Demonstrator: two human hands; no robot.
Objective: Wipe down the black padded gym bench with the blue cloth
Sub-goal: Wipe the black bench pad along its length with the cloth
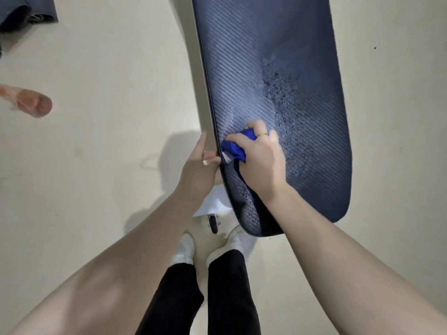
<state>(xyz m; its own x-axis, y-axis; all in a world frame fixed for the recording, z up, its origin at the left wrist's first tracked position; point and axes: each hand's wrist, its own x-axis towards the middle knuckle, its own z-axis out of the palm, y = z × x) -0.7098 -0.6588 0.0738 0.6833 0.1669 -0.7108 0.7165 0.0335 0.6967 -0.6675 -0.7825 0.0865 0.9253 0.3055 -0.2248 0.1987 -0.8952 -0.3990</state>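
The black padded gym bench runs from the top of the view down to its rounded near end, with a woven texture and a patch of wet droplets on its middle. My right hand presses a bunched blue cloth onto the pad near its left edge. My left hand grips the bench's left edge just beside the cloth, fingers curled around the side.
Pale floor surrounds the bench. My feet in white shoes stand at the bench's near end, beside a white frame part and a small black wheel. Another person's foot is at far left; dark fabric lies top left.
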